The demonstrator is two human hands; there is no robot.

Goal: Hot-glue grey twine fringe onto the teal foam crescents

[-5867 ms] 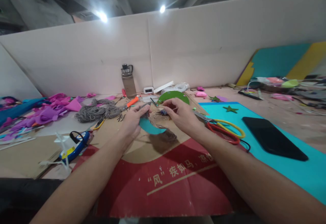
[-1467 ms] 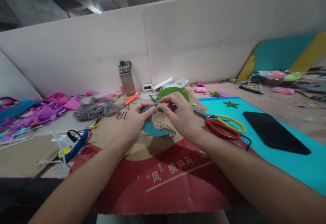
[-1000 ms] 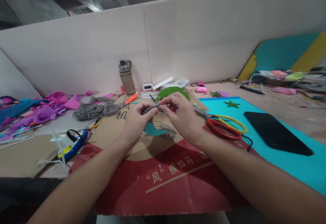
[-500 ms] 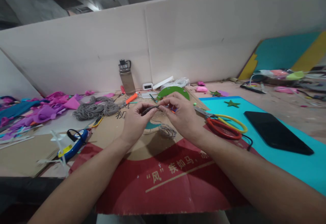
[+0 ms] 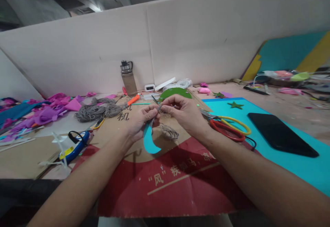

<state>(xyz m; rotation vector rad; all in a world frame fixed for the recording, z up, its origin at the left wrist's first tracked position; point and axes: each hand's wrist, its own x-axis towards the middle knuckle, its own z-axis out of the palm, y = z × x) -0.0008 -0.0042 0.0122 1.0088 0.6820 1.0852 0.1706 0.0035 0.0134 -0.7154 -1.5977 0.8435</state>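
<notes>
My left hand [image 5: 140, 122] is closed on a curved turquoise strip [image 5: 150, 141] that hangs below the fingers, its lower end curling right. Grey cord [image 5: 158, 108] shows along the strip's upper edge, between the two hands. With thumb and forefinger, my right hand [image 5: 187, 113] pinches at this cord, close to the left fingertips. A small loose coil of grey cord [image 5: 169, 133] lies on the cardboard [image 5: 136, 156] just below the hands. Red-and-yellow-handled scissors [image 5: 228, 130] rest beside my right wrist.
A larger grey cord heap [image 5: 98, 110] and an orange-handled cutter [image 5: 133, 99] lie to the left. Behind stand a bottle [image 5: 128, 79] and a green round piece [image 5: 176, 92]. A black phone [image 5: 282, 134] and green star [image 5: 235, 105] lie on a turquoise sheet [image 5: 309, 172] at right.
My left hand has turned, bringing the turquoise strip into fuller view, hanging downward. My right hand stays close to the left fingertips. The small cord coil has barely moved.
</notes>
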